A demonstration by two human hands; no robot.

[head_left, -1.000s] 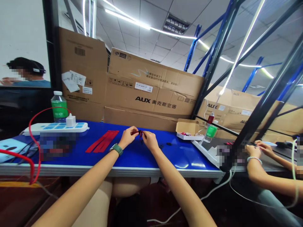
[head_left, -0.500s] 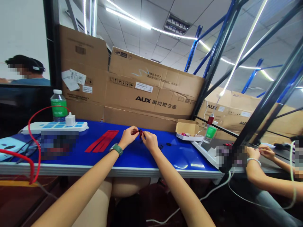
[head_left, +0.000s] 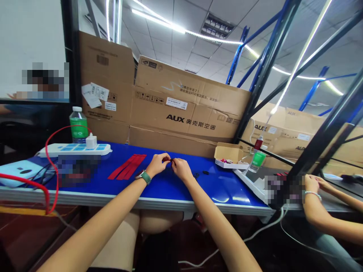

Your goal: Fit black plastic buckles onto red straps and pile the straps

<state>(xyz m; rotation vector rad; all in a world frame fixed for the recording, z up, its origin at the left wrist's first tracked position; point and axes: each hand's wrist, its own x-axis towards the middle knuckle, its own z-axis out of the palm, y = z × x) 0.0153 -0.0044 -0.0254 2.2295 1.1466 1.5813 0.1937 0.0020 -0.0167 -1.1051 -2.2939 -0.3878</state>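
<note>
My left hand (head_left: pixel 158 164), with a green-strapped watch (head_left: pixel 145 176) on its wrist, is closed in a pinch above the blue table. Close beside it, my right hand (head_left: pixel 182 169) pinches too, the fingertips of both nearly meeting. Between them is a small dark red and black ribbon piece (head_left: pixel 171 160), mostly hidden by the fingers. Left of my hands, several flat red ribbon strips (head_left: pixel 127 167) lie side by side. To the right of my right hand, small black pieces (head_left: pixel 205 172) rest on the table.
An open small carton (head_left: pixel 231 165) with pink and red bits stands at the right back. At the left are a power strip (head_left: pixel 62 149), a green-labelled bottle (head_left: pixel 78 126) and a red cable (head_left: pixel 47 192). Large cardboard (head_left: pixel 187 109) walls the back. A co-worker's hands (head_left: pixel 312 184) are at right.
My fingertips have drawn closer around the ribbon piece, and less of its red and black shows. The whole view has shifted slightly, so things appear farther right.
</note>
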